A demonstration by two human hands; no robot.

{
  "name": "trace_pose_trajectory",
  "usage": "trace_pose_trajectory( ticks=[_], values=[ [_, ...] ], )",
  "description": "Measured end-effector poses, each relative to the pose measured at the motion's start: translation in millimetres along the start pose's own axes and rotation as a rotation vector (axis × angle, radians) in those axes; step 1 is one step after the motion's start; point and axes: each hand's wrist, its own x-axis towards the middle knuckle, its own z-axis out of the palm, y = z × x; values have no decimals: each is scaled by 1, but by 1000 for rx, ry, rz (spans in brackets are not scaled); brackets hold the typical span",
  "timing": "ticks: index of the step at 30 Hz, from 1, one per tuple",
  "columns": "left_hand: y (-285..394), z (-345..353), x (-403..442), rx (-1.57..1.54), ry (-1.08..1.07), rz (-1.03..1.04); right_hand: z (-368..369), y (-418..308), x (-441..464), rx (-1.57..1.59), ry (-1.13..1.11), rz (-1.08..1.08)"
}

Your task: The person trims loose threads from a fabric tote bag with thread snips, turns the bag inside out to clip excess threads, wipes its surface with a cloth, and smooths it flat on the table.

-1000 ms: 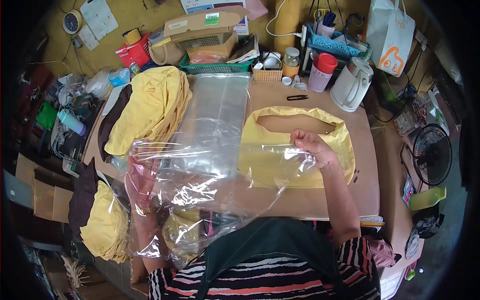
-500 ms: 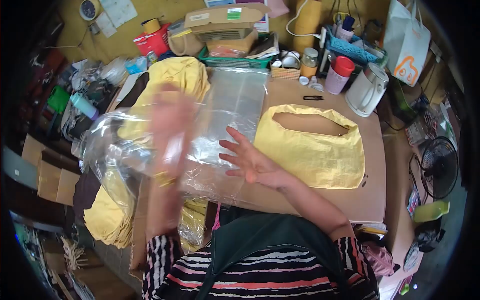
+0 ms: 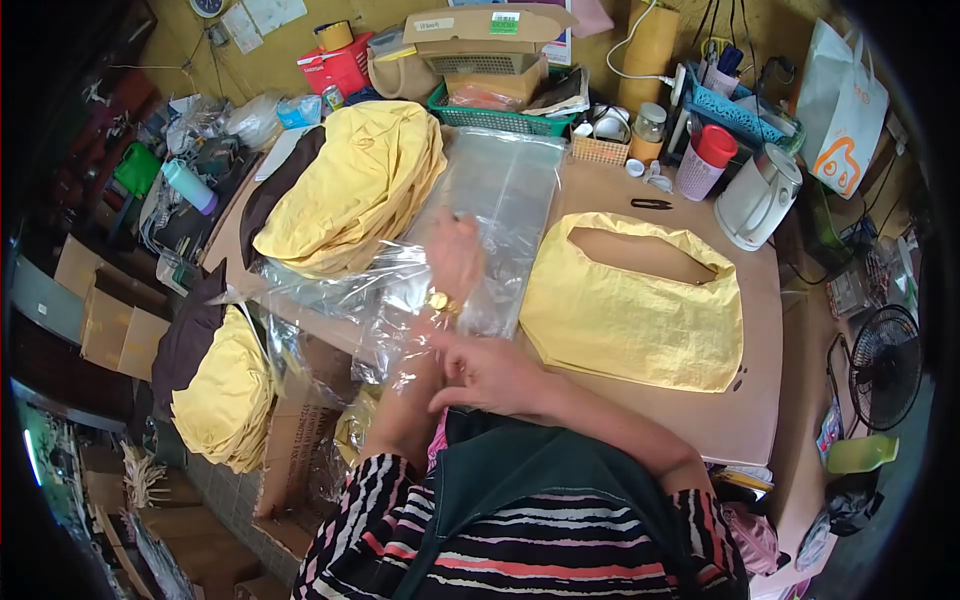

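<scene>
My left hand (image 3: 455, 255), with a gold watch at the wrist, is over the clear plastic bags and has loose clear plastic (image 3: 385, 315) around it. Motion smears its fingers. Close against the left forearm is my right hand (image 3: 485, 375), its fingers curled in. Shiny film shows on the forearm there, but what the fingers hold is hidden. Flat clear plastic bags (image 3: 505, 175) lie stacked beyond the hands. On the right a yellow fabric bag (image 3: 635, 320) with an oval handle opening lies flat. A pile of yellow fabric pieces (image 3: 350, 190) rests on the left.
More yellow and dark brown fabric (image 3: 225, 400) hangs at the table's left edge beside a cardboard box (image 3: 300, 440). Small black snips (image 3: 651, 204), a white kettle (image 3: 760, 195), a pink tumbler (image 3: 705, 165) and a green basket (image 3: 500, 120) stand or lie at the back.
My left hand has swept right, away from the yellow pile, with loose plastic trailing. My right hand has come down and left to the left forearm, its spread fingers now curled. The view has shifted slightly.
</scene>
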Motion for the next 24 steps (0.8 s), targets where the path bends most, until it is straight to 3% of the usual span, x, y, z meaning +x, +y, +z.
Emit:
trace_pose_trajectory(
  ticks=[1,5,7,9,11,13,14,16,17,19,21,23,24],
  values=[
    [10,2,0,-37,-80,-10,6,-1,2,-422,-44,-314],
    [10,9,0,-150,-118,-145,-4,39,-3,-282,57,-287],
    [-18,0,-2,-208,-254,5,-22,37,-29,191,163,175],
    [-46,-4,-7,-299,-190,-173,-59,53,-50,291,388,282],
    [-66,-22,-19,-347,-146,-231,-97,57,-78,139,643,347],
    [-67,-30,-33,-381,-113,-248,-141,84,-117,212,792,460],
    [-58,-46,-36,-228,-144,-206,-141,81,-118,209,794,464],
    [-40,-58,-36,-58,-87,-69,-144,61,-111,-97,833,238],
    [-26,-63,-36,-57,-100,-70,-128,28,-92,-408,727,110],
    [5,-76,-22,-39,8,123,-79,-16,-46,-879,532,-38],
    [22,-88,-12,-103,17,135,-59,-7,-29,-1045,457,-53],
    [20,-96,-2,-164,22,145,-53,37,-26,-605,270,341],
    [6,-102,4,-144,-39,102,-57,37,-28,-606,271,337]
  ],
)
